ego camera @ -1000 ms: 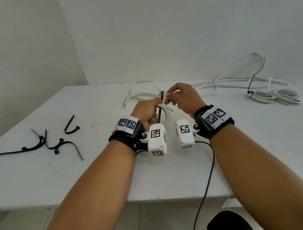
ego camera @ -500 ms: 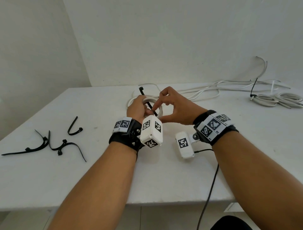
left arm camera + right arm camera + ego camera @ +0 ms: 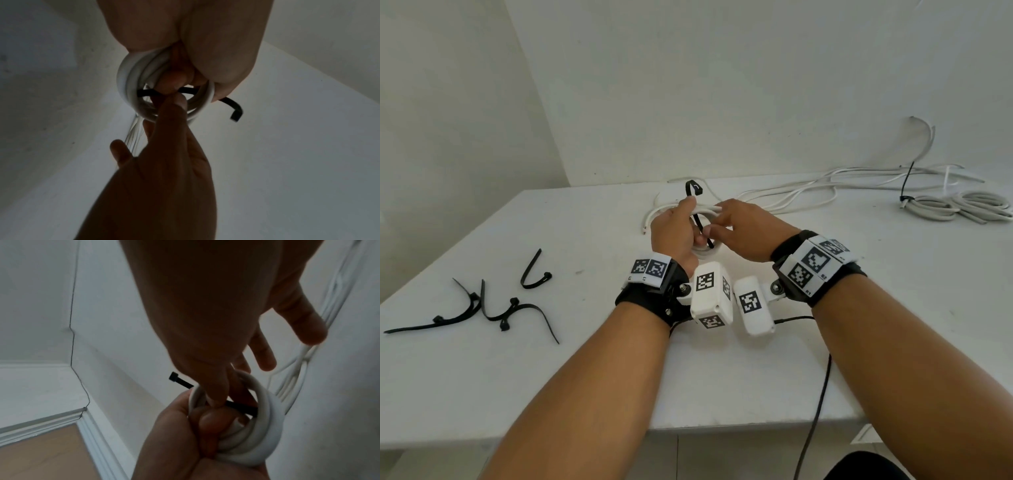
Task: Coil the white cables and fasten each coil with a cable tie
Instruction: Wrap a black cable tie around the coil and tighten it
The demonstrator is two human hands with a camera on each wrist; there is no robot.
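Wrists first, nearest me, each strapped with a white camera [image 3: 711, 297] above the table [image 3: 592, 377]. Just past them my left hand [image 3: 674, 236] is curled tight round the coil [image 3: 131, 91] of white cable, held just over the tabletop. A black tie [image 3: 700, 224] passes through the coil's middle — its head end sticks up beyond my left knuckles. My right hand [image 3: 744, 233] pinches the tie inside the ring with thumb and forefinger, the other fingers spread loose. Off to my left lie spare ties [image 3: 493, 305] in a loose scatter. Farther back loose cables [image 3: 808, 192] trail along the wall, and at far right sits a bundle [image 3: 959, 207] already tied.
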